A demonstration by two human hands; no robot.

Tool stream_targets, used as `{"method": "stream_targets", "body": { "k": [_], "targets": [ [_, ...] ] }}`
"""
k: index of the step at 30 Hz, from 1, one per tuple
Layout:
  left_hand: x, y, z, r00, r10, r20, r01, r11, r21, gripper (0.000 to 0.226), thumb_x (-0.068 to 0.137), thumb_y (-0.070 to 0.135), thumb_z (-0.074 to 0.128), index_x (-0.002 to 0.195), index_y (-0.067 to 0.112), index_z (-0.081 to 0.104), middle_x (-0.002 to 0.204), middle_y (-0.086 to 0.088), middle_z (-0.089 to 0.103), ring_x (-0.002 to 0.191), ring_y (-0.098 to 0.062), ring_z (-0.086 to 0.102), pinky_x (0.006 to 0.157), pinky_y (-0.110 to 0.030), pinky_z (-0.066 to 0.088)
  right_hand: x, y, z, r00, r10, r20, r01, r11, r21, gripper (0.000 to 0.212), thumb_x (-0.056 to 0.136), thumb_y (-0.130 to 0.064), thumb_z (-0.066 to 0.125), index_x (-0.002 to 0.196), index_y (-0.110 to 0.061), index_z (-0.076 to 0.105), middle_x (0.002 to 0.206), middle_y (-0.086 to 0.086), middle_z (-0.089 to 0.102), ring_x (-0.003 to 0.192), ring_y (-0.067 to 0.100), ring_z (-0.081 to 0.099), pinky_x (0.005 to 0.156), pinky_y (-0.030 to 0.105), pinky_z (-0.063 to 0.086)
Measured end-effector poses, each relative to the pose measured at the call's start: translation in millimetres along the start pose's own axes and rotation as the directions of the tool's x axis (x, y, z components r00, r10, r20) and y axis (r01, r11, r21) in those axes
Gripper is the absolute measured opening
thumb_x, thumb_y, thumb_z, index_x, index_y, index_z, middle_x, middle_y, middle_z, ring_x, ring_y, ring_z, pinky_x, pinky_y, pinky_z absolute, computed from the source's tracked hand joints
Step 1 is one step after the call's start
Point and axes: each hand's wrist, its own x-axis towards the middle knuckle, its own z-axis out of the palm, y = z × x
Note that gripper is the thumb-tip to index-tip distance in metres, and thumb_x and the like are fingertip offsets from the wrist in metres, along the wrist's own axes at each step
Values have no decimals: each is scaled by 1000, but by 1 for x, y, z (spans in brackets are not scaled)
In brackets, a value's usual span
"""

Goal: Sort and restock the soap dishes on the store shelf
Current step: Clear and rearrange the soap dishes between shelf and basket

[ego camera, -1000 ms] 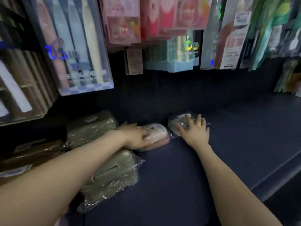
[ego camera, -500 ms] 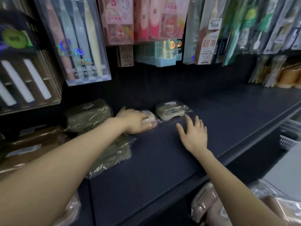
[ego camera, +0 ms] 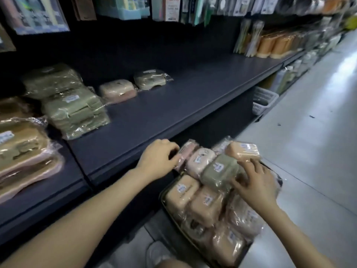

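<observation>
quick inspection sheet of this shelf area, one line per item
surface: dark shelf, flat, dimly lit.
job's things: pink soap dish and beige-green soap dish side by side at the back of the shelf; green stack and brown-pink stack to their left; tray below the shelf, heaped with wrapped dishes.
clutter: nothing seen.
grippers: left hand has its fingers curled at a pink pack on the heap, grip unclear; right hand rests spread fingers on the heap beside a green pack.
cables: nothing seen.
surroundings: hanging packets above, white basket under the shelf, grey floor.
</observation>
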Motion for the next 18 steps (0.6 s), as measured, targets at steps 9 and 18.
{"method": "stream_targets", "body": {
  "k": [9,18],
  "targets": [
    [23,71,118,927,-122,354,223,940,-259,91,76,63,66,150,29,24,149,-9,32,135,-28,33,110,-37,31,-8,71,-9,922,350,167,-358,933,22,91,75,-63,68,149,-22,33,154,14,28,142,32,25,114,43,24],
    [44,69,162,908,-175,381,252,954,-163,109,71,61,71,152,30,5,143,-11,39,132,-31,36,108,-43,35,27,93,21,779,485,398,-609,737,294,130,34,-94,61,144,-32,30,141,7,47,122,27,52,100,48,47]
  ]
}}
